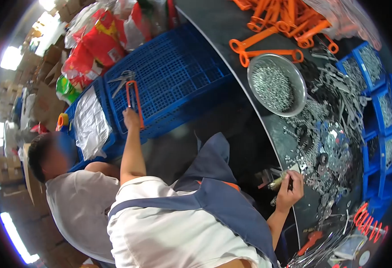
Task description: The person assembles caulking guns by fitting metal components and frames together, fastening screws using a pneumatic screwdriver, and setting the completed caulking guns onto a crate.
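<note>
My left hand (132, 119) is stretched out over a blue plastic crate (169, 67), its fingers closed on the near end of an orange frame-like tool (138, 100) with metal inside it. Several metal pieces (123, 79) lie on the crate beside that tool. At the edge of the dark table, my right hand (290, 190) pinches a small yellowish-green piece (276, 183), with something pale at the fingertips. Loose metal hardware (314, 156) is spread beside this hand. A steel bowl (300, 91) of small shiny parts stands farther up the table.
Orange handles (272, 38) are piled at the top of the table. Blue bins (372, 116) of parts line the right side. Another person (79, 205) sits at the left, close to my left arm. Red bags (100, 44) and a white plastic bag (88, 123) are near the crates.
</note>
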`<state>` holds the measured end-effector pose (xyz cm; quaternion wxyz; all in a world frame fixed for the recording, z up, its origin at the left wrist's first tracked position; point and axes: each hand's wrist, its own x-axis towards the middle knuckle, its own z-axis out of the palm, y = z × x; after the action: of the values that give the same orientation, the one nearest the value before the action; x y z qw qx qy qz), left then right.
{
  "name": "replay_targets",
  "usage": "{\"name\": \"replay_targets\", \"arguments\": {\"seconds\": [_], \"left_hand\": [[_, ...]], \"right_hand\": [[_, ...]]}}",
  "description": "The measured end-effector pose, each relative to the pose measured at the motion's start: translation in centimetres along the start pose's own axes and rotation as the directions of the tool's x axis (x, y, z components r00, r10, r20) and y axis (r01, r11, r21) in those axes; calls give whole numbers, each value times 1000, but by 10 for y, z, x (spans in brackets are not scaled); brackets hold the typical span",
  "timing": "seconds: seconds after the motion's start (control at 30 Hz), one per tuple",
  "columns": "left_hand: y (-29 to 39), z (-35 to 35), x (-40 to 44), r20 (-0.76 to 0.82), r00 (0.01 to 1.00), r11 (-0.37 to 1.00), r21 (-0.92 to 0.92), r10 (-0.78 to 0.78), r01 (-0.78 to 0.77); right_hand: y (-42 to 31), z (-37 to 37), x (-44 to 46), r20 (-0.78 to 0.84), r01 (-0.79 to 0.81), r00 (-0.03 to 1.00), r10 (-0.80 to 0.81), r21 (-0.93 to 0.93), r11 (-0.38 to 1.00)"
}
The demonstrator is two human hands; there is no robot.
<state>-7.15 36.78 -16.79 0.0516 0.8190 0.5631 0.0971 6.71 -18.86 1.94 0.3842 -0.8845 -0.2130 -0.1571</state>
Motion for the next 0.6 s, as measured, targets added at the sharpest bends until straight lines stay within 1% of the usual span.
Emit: {"name": "replay_targets", "arguments": {"seconds": [0.07,0.13,0.17,0.2,0.27,0.3,0.33,0.4,0.47,0.5,0.53,0.57,0.6], "left_hand": [[-11,-12,11,-31,999,999,28,-24,25],[-52,0,41,-82,994,989,137,71,-59],[-69,2,60,-3,999,994,103,-41,41],[-19,-62,32,134,964,972,93,-229,217],[-39,-51,61,133,885,887,201,-446,416],[-48,-51,72,144,851,855,225,-504,468],[-53,-51,79,94,842,844,147,-532,516],[-35,-70,79,108,803,810,46,-585,584],[-11,-74,81,91,858,860,-17,-506,509],[-2,-64,84,29,979,977,-71,-200,201],[15,-54,82,-41,989,984,-107,140,-144],[46,-66,66,-9,948,906,-294,317,-306],[86,-95,42,1,869,765,-475,495,-435]], "right_hand": [[-1,-1,-1,-12,-14,1000,14,2,1000],[-1,-1,-1,-11,-20,1000,20,37,999],[-2,-1,-1,-12,-16,1000,16,34,999],[-2,-2,-1,-14,-11,1000,11,40,999],[-1,-1,-1,-3,-11,1000,11,42,999],[0,-1,-2,3,0,1000,0,60,998],[1,-1,-3,-6,-7,1000,7,61,998],[2,1,-4,-22,-10,1000,11,70,998],[3,-2,-11,-71,-131,987,145,167,977],[3,-4,-12,-98,-138,981,168,259,956],[7,-11,-13,-109,-82,988,112,249,965],[1,-22,-13,-116,-90,985,130,301,949],[-10,-37,-12,-131,-100,979,154,348,932]]}}
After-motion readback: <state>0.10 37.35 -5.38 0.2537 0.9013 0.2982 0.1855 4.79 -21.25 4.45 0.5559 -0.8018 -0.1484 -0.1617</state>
